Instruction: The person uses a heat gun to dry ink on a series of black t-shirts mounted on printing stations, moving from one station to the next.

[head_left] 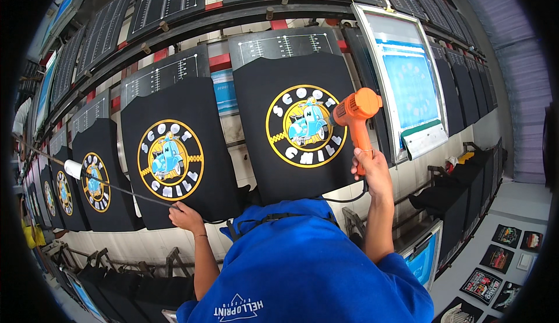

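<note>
An orange heat gun (358, 110) is gripped by its handle in my right hand (375, 173). Its nozzle points left, over the round scooter print (305, 126) on a black shirt (253, 99). From the handle's base a black cord runs down and behind my waist. My left hand (187, 218) is closed around a black cable (134, 193), which stretches up and left past a white cylindrical piece (73, 168). Beside that hand lies another black shirt (133, 113) with the same print.
More printed black shirts (96, 142) line the row to the left. A framed blue screen (407, 84) with a squeegee-like bar (425, 140) leans right of the heat gun. Dark marked boards (166, 2) fill the far row. Racks with black cloth (460, 198) stand behind me on the right.
</note>
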The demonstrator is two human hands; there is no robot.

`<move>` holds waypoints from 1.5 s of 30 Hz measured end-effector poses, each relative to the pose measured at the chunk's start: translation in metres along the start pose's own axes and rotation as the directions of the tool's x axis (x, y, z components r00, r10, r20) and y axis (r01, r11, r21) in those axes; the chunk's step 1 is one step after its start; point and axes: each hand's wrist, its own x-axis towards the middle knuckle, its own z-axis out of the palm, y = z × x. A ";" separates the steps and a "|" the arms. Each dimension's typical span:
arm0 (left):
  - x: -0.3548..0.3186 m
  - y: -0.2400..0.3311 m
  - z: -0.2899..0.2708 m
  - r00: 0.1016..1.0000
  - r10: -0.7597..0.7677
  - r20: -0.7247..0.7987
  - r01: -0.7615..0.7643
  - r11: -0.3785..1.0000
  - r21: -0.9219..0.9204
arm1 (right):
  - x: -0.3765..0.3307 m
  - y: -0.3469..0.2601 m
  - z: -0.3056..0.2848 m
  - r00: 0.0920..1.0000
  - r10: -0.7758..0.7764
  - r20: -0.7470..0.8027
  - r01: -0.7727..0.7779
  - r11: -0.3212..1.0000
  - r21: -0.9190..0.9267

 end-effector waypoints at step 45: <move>0.000 0.006 -0.003 1.000 -0.030 0.006 0.030 1.000 -0.008 | 0.000 -0.003 -0.018 0.998 0.049 -0.044 -0.049 0.999 0.003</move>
